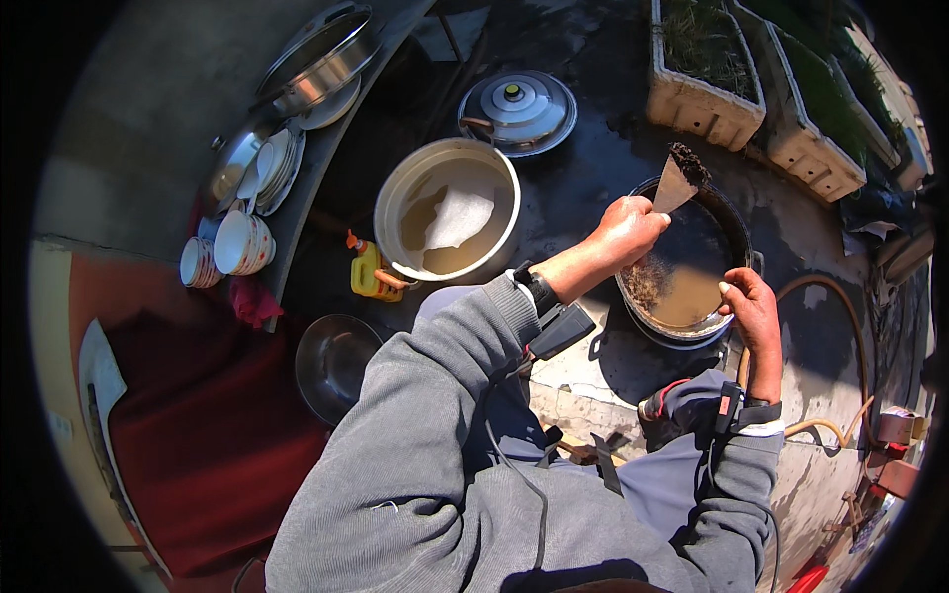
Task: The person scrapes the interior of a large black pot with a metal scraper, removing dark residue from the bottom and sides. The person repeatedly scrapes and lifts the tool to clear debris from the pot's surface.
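Note:
My left hand (pixel 629 230) grips the narrow end of a wedge-shaped scraper (pixel 673 187), raised over a round metal pot (pixel 686 335). Dark, crumbly residue (pixel 689 164) clings to the scraper's wide end. Brownish murky water (pixel 686 285) lies in the pot, with brown sludge (pixel 646 285) at its near left side and blackened inner walls. My right hand (pixel 752 296) is at the pot's right rim, fingers curled; it seems to hold the rim, though the contact is partly hidden.
Left of the pot stands a large pot (pixel 511 222) with cloudy water and a white cloth (pixel 461 215). Nearby are a lidded pot (pixel 519 111), a yellow bottle (pixel 367 273) and a metal basin (pixel 337 367). Bowls (pixel 241 244) crowd a shelf; planter boxes (pixel 708 122) and a hose (pixel 852 326) lie right.

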Demonstrator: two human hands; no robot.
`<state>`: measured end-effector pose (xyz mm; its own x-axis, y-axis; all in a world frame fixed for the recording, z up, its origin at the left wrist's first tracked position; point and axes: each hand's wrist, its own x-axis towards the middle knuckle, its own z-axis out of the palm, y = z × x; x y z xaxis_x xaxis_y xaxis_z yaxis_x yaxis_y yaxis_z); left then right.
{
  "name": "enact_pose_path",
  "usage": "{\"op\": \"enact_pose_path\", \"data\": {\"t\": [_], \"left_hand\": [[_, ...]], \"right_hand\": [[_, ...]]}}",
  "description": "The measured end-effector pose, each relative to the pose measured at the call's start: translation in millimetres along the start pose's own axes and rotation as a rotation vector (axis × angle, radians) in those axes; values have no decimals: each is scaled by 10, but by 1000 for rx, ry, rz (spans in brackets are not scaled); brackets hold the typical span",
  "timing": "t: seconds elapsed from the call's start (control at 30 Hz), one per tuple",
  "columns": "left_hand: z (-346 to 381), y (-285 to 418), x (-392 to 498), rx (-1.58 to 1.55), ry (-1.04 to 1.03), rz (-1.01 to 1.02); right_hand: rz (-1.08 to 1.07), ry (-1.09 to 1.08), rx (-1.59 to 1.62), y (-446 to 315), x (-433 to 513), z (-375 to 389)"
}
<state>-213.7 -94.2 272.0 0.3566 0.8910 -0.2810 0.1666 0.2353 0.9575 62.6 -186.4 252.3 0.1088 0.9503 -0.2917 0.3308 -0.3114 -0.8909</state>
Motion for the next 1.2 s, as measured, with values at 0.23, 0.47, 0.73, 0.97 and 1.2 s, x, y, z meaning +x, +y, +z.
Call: {"op": "enact_pose_path", "data": {"t": [0.23, 0.47, 0.73, 0.97, 1.2], "left_hand": [[-27, -7, -26, 17, 41, 30], [-38, -7, -31, 31, 41, 0], [-39, -27, -26, 46, 41, -8], [-26, -59, -7, 54, 39, -5], [-35, -37, -35, 19, 36, -24]], "right_hand": [[2, -8, 9, -27, 23, 75], [39, -10, 4, 29, 64, 74], [40, 3, -60, 29, 62, 57], [28, -7, -63, 6, 51, 58], [76, -8, -24, -30, 48, 58]]}}
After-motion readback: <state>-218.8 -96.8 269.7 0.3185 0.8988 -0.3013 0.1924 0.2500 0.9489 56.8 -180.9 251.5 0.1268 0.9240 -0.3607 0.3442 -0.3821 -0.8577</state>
